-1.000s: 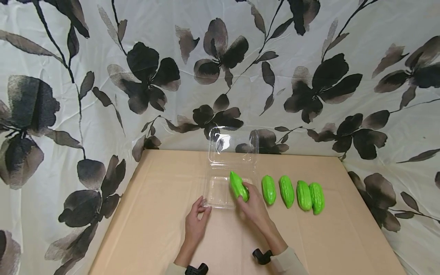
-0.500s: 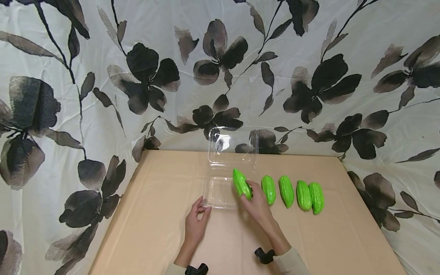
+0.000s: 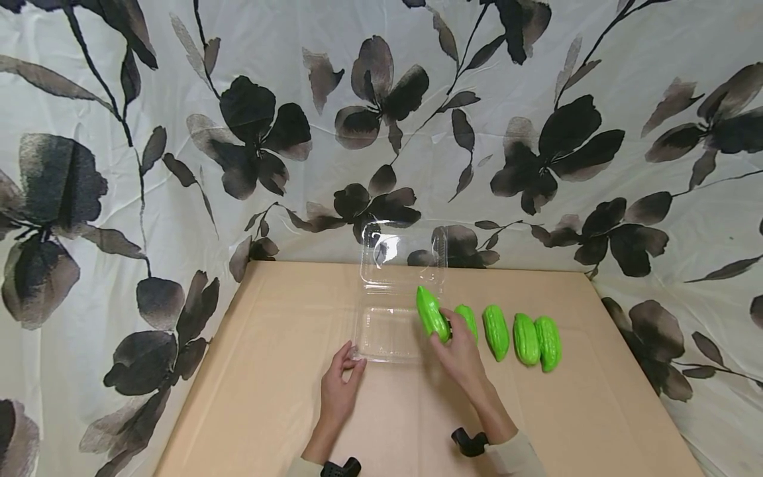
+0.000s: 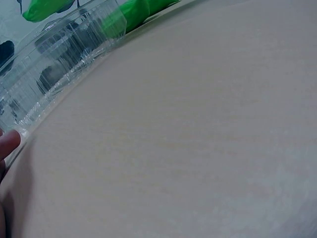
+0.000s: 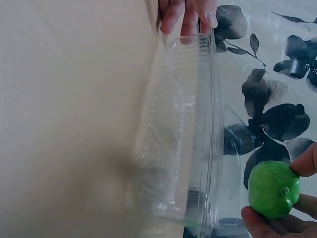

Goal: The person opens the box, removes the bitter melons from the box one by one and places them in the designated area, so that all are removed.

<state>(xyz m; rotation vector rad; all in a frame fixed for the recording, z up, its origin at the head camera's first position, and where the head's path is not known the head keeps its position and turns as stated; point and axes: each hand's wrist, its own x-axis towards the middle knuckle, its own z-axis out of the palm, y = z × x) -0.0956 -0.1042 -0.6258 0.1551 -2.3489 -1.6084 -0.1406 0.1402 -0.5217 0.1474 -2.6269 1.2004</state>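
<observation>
My right hand (image 3: 461,351) grips a bright green toy bitter melon (image 3: 430,313), ridged and pointed at one end, between thumb and fingers. It is held up over the right edge of an open clear plastic clamshell container (image 3: 381,338). End-on, the same bitter melon (image 5: 270,191) shows in the right wrist view, beside the container wall (image 5: 193,124). At the container's near left corner, my left hand (image 3: 340,384) pinches the rim; its fingertips (image 5: 173,17) show there in the right wrist view too. The container's lid (image 3: 405,255) stands raised at the back.
Several more green bitter melons (image 3: 497,332) lie in a row right of the container; the nearest (image 3: 467,319) is partly hidden behind my right hand. A tan table (image 3: 286,318) lies beneath. Floral cloth (image 3: 453,152) hangs behind it and at its sides.
My right hand has carried the bitter melon rightward and slightly away from me, from above the container's middle to its right edge. The left hand and container stay put.
</observation>
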